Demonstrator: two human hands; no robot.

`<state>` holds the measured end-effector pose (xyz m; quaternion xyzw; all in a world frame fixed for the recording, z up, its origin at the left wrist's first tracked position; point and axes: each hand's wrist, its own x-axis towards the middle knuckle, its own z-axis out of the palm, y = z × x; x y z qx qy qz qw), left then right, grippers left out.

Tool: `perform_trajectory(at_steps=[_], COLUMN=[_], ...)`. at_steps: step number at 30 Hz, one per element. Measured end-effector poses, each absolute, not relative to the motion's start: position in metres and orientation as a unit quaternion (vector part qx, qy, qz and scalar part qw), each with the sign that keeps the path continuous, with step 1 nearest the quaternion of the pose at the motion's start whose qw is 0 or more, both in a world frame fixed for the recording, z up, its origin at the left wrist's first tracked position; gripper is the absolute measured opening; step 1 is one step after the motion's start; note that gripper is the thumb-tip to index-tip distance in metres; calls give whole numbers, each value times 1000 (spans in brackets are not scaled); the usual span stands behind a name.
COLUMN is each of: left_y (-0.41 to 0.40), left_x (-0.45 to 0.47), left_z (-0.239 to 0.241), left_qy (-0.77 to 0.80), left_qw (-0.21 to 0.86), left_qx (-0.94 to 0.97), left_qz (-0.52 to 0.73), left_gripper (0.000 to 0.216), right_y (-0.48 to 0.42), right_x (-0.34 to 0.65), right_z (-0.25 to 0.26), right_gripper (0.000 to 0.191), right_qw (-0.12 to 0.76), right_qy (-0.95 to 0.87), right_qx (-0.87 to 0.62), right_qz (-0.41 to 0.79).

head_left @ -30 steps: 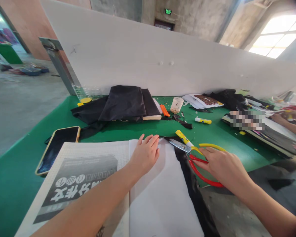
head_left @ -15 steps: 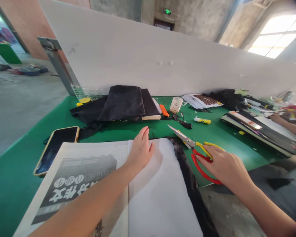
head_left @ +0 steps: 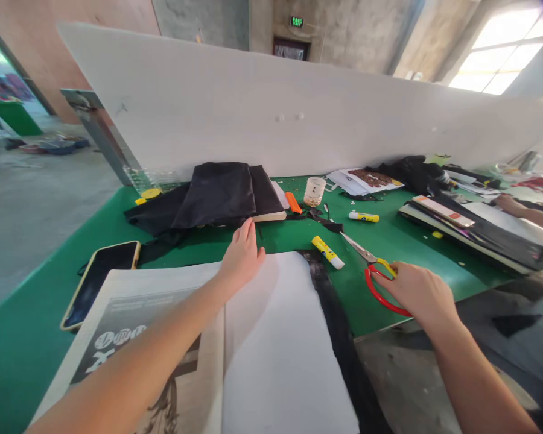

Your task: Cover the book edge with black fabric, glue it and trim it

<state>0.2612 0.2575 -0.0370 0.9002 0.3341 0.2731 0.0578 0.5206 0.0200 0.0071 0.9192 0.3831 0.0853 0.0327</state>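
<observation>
My right hand (head_left: pixel 423 295) grips the red and yellow handles of a pair of scissors (head_left: pixel 361 252), held low at the table's right side with the tip pointing away to the left. My left hand (head_left: pixel 242 254), fingers stretched out, is at the top edge of an open book (head_left: pixel 280 337). The book's right page is blank white, and its left page carries a grey printed panel. Black cloth (head_left: pixel 332 319) sticks out along the right edge of the book. A yellow glue stick (head_left: pixel 328 252) lies between the book and the scissors.
Behind the book are a pile of black cloth (head_left: pixel 219 196), an orange object (head_left: pixel 293 202), a clear cup (head_left: pixel 314 191) and a second glue stick (head_left: pixel 364 216). A phone (head_left: pixel 102 280) lies at left. Another person's hand (head_left: pixel 509 205) is at far right. A white partition (head_left: pixel 253 114) borders the table.
My right hand has moved the scissors right, away from the book, uncovering the nearer glue stick. The scissors look less open. My left hand has shifted slightly left along the book's top edge.
</observation>
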Motion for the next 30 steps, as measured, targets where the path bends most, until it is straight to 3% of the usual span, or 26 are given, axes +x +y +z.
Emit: perform_trajectory(at_steps=[6, 10, 14, 17, 24, 30], left_y=[243, 219, 202, 194, 193, 195], left_x=[275, 292, 302, 301, 298, 301], left_z=[-25, -26, -30, -34, -44, -42], left_qy=[324, 255, 177, 169, 165, 178], left_qw=[-68, -19, 54, 66, 41, 44], left_qx=[925, 952, 978, 981, 980, 977], left_qz=[189, 169, 92, 67, 105, 104], left_gripper=[30, 45, 55, 53, 51, 60], right_y=[30, 34, 41, 50, 76, 79], right_x=[545, 548, 525, 498, 466, 465], right_z=[-10, -11, -3, 3, -15, -27], right_gripper=[50, 41, 39, 44, 65, 67], right_qw=[22, 6, -101, -156, -56, -40], right_qy=[428, 446, 494, 610, 739, 742], right_qx=[899, 888, 845, 762, 666, 664], right_qz=[88, 111, 180, 151, 81, 83])
